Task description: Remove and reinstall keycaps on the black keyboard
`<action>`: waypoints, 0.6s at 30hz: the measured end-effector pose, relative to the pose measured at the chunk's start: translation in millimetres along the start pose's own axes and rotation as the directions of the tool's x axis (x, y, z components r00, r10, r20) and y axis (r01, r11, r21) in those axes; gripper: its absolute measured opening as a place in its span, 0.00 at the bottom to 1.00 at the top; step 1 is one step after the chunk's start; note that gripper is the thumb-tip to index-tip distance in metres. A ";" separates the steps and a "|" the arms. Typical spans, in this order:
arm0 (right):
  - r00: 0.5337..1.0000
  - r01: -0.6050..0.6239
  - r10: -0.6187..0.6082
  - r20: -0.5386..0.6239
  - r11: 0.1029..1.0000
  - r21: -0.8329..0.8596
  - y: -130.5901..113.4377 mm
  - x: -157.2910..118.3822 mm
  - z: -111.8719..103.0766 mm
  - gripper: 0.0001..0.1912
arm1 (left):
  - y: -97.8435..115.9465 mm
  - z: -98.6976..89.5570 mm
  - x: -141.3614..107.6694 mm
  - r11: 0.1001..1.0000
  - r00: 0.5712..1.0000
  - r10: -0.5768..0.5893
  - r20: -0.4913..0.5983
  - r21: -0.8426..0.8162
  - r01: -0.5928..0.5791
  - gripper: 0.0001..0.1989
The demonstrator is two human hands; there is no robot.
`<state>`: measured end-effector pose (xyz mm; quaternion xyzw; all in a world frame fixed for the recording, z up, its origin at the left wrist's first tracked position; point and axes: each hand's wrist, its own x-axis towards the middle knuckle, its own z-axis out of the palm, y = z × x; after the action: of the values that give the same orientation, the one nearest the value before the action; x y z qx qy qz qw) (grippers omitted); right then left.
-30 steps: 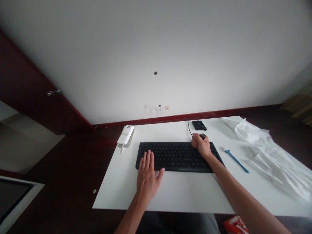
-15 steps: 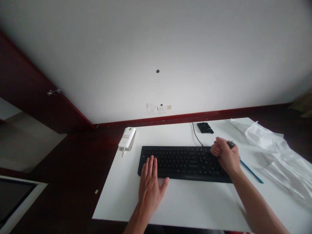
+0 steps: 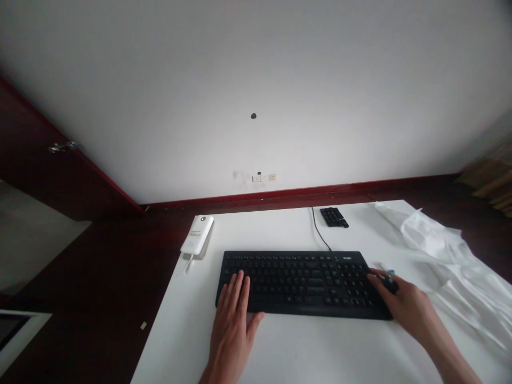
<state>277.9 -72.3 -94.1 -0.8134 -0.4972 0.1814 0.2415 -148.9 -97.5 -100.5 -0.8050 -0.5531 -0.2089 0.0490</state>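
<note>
Black keyboard (image 3: 296,285) lies near the middle of the white table (image 3: 304,346), set back from its near edge. On my feed the left hand (image 3: 232,333) is open wide, fingers spread, the fingertips resting on the lower left keys and the thumb out on the bare tabletop. The right hand (image 3: 404,304) is narrow, its fingers curled around a small dark object (image 3: 390,284) just over the keyboard's right end; I can't make out what that object is from here. A sliver of blue stick (image 3: 391,271) shows just past those fingers, mostly hidden. Toward the far edge sit a small black keypad (image 3: 333,216), with a thin black cable (image 3: 320,237) running down to the keyboard, and a white power bank (image 3: 197,234) at the far left corner. A crumpled white sheet (image 3: 444,256) spreads across the right edge.
</note>
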 end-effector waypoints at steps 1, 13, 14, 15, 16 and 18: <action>1.000 0.018 -0.018 -0.001 1.000 0.003 -3.0 2.6 1.1 0.33 | -2.3 0.2 1.5 1.000 1.000 0.003 0.001 0.002 -0.003 0.39; 0.970 0.237 -0.235 0.056 0.971 -0.039 -40.3 23.2 16.6 0.24 | -36.4 -2.4 17.4 0.997 0.998 0.058 0.020 0.044 -0.058 0.40; 0.969 0.243 -0.241 0.060 0.969 -0.035 -42.6 22.1 17.7 0.24 | -38.4 -2.7 17.5 0.997 0.998 0.054 0.022 0.051 -0.055 0.40; 0.966 0.252 -0.250 0.064 0.967 -0.025 -45.1 21.2 18.9 0.24 | -40.4 -3.1 17.7 0.997 0.999 0.048 0.021 0.058 -0.050 0.40; 0.964 0.260 -0.259 0.065 0.965 -0.012 -47.6 20.8 20.1 0.24 | -42.3 -3.4 18.1 0.997 0.999 0.041 0.019 0.065 -0.042 0.40; 0.961 0.267 -0.267 0.066 0.964 0.012 -52.6 21.6 22.8 0.23 | -45.8 -4.1 19.3 0.996 0.999 0.030 0.015 0.080 -0.031 0.40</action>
<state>237.3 -27.6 -83.8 -0.7321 -0.6098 0.1752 0.2480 -186.0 -64.4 -96.3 -0.8123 -0.5488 -0.1802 0.0804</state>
